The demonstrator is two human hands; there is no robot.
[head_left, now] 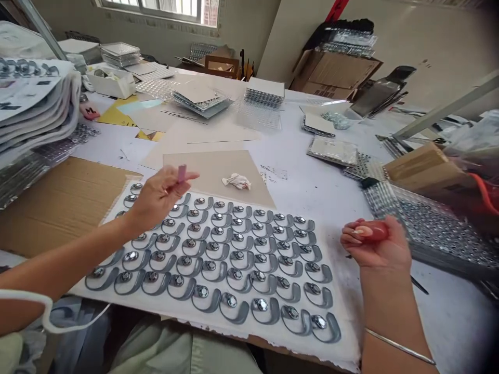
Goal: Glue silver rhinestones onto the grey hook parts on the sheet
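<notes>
Head view: your left hand (pixel 161 191) hovers above the back-left part of the white padded board (pixel 348 338), fingertips pinching a small mauve piece (pixel 182 173), maybe a cap, too small to tell. Your right hand (pixel 380 246), palm up beside the board's right edge, has fingers curled around a red bulb-like object (pixel 377 230). Curved grey bands (pixel 214 301) with round faceted stones (pixel 259 305) lie in rows on the board before you. Crumpled white tissue (pixel 237 181) sits just beyond, on a beige sheet (pixel 206 162).
</notes>
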